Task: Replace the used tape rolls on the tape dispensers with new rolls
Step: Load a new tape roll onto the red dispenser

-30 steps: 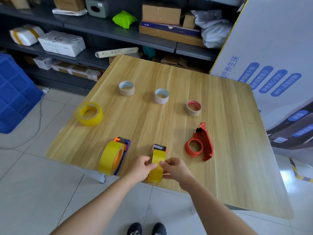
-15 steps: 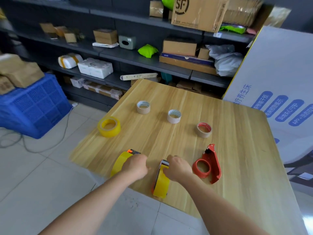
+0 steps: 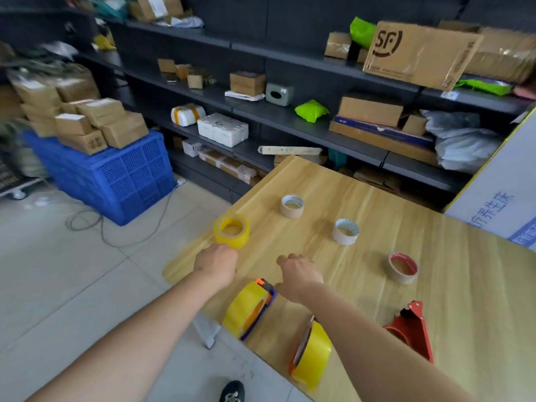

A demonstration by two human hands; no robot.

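A full yellow tape roll [image 3: 231, 231] lies flat near the wooden table's [image 3: 452, 285] left edge. My left hand [image 3: 216, 264] is just in front of it, fingers reaching it, holding nothing. My right hand [image 3: 298, 272] hovers over the table with loosely curled fingers, empty. Two dispensers loaded with yellow rolls stand at the front: a blue-orange one [image 3: 251, 309] and an orange one [image 3: 311, 351]. A red dispenser [image 3: 412, 329] without a roll sits at the right, partly behind my right forearm. Three nearly used-up rolls lie further back [image 3: 292, 206], [image 3: 345, 231], [image 3: 402, 267].
Dark shelves [image 3: 290, 123] with cardboard boxes and parcels run behind the table. A blue plastic crate [image 3: 116, 175] topped with boxes stands on the floor to the left, with a cable beside it. A large printed carton [image 3: 499, 204] leans at the right.
Both hands have let go of the orange dispenser and moved away from me and left; the left hand now reaches the loose yellow roll. The camera has swung left and upward.
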